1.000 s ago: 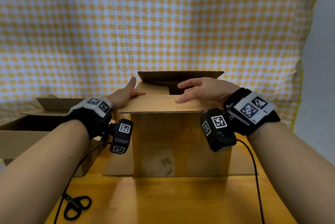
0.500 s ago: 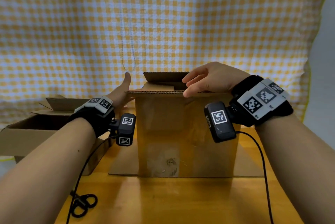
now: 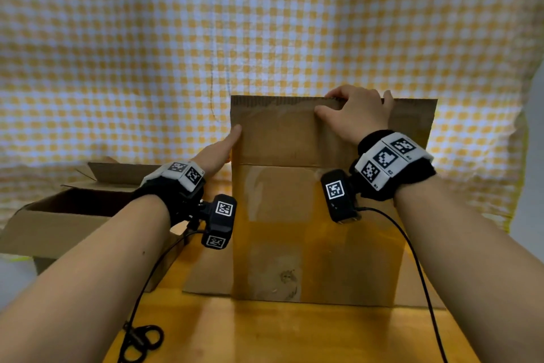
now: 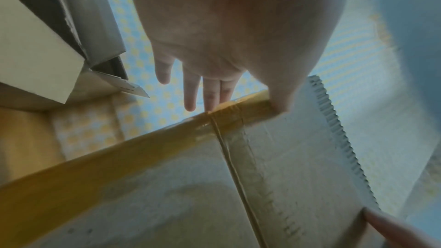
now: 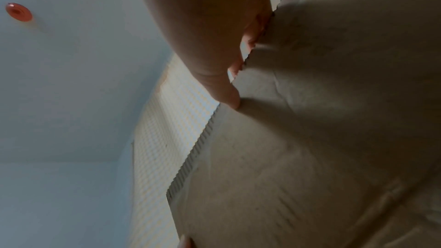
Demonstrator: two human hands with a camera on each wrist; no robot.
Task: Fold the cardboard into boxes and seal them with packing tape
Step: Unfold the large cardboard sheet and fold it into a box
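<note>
Scissors (image 3: 141,343) at the near-left edge of the table (image 3: 294,336): handles only, blades cut off by the frame. The cardboard box (image 3: 309,230) stands mid-table, its near top flap (image 3: 282,133) upright and blocking any view inside; its bottom flaps lie flat on the wood. Left hand (image 3: 219,148) is at the box's left edge, fingers straight; the left wrist view shows fingers extended past the box corner and the thumb pressed against the flap's edge, nothing gripped. Right hand (image 3: 356,115) grips the flap's top edge, fingers curled over it, thumb on the near face. Right wrist view is blurred: only thumb tip on cardboard and corrugated edge readable. Second open box (image 3: 67,215) sits at the table's left edge, partly behind the left forearm. Yellow-checked cloth (image 3: 265,24) hangs behind the table; grey wall at the right.

Versus 0.5 s ago: flap was folded flat over the top, now raised vertical.
</note>
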